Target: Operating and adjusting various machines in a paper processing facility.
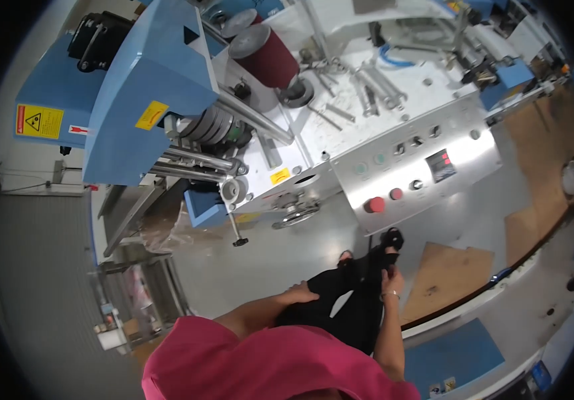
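Note:
My left hand lies against the thigh of my black trousers, its fingers stretched out and holding nothing. Wearing a bracelet, my right hand is held low by my other leg with its fingers closed. A small dark, reddish thing shows at those fingertips, too small to name. Neither hand touches the machine in front of me. Closest to the hands on that machine are a sloped metal control panel with a red push button, and a metal handwheel.
Wrenches and other tools lie on the white machine top. A dark red roller stands near the blue housing. Brown cardboard covers floor at right. Another machine's edge curves along my right side.

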`<state>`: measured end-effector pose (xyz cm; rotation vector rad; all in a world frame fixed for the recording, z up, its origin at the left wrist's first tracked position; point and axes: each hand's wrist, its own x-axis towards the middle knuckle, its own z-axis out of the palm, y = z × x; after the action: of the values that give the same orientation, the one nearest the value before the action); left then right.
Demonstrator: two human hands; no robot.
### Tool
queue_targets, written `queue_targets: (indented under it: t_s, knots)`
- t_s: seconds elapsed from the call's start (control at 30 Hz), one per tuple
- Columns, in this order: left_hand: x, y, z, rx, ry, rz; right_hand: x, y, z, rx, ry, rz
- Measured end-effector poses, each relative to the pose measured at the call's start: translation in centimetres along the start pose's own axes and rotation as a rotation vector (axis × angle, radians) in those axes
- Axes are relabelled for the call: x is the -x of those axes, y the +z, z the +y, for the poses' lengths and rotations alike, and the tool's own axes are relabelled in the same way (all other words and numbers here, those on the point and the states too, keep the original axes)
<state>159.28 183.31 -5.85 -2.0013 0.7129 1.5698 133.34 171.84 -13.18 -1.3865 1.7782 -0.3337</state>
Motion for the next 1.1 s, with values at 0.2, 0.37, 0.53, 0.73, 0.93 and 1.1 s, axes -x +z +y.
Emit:
queue_targets:
  t_s: [0.2, 0.37, 0.53, 0.73, 0.93, 1.1]
  knots:
    - [-1.2, 0.9, 3.2, -0.097, -0.115, 0.19, 2.6, 2.5, 0.2, 0.478, 0.379, -0.421]
    - [-4.5, 4.4, 4.5, -0.298, 0.105, 0.487, 3.0, 6.3, 2.2, 0.457, 0.442, -0.484]
    - [-4.9, 5.0, 2.5, -0.287, 0.109, 0.452, 4.3, 8.5, 1.5, 0.631, 0.474, -0.594]
    - [-4.9, 5.6, 1.1, -0.369, 0.246, 0.634, 6.0, 9.7, 3.4, 0.632, 0.526, -0.586]
    - [-4.7, 5.7, 1.5, -0.362, 0.219, 0.533, 6.2, 9.5, 4.0, 0.597, 0.49, -0.55]
    - [-4.7, 6.2, 2.1, -0.393, 0.179, 0.531, 6.1, 9.4, 4.1, 0.605, 0.52, -0.573]
